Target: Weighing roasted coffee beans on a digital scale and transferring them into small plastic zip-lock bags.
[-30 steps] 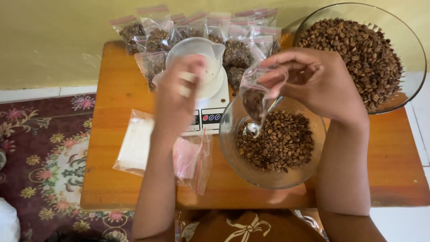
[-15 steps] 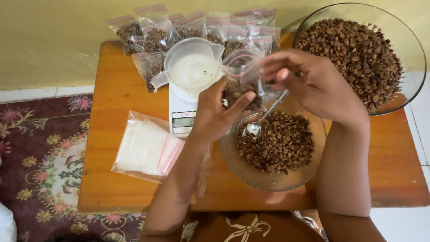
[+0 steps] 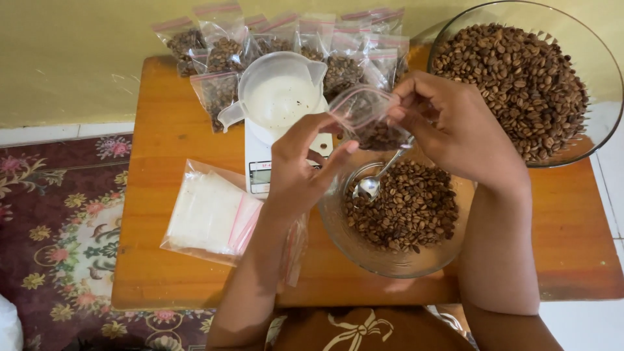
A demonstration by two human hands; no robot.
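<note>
A small clear zip bag (image 3: 366, 118) with some coffee beans in it hangs above the near rim of a glass bowl (image 3: 368, 257) of beans. My right hand (image 3: 457, 132) pinches the bag's right top edge. On the bag's left side is my left hand (image 3: 300, 166), with its fingers on the mouth and its thumb under the bag. A metal spoon (image 3: 368, 187) lies in the bowl, its handle running up under my right hand. Whether that hand grips the handle I cannot tell.
A white scale (image 3: 259, 168) carries a white plastic jug (image 3: 279, 96). Several filled bags (image 3: 224, 55) stand at the back, and a large glass bowl of beans (image 3: 520, 81) is at the right. A pack of empty bags (image 3: 208, 214) lies on the wooden table (image 3: 168, 133). A patterned rug (image 3: 55, 214) is at the left.
My left hand has come away from the jug on the scale and across to the bag. The bag has shifted left and up, toward the scale.
</note>
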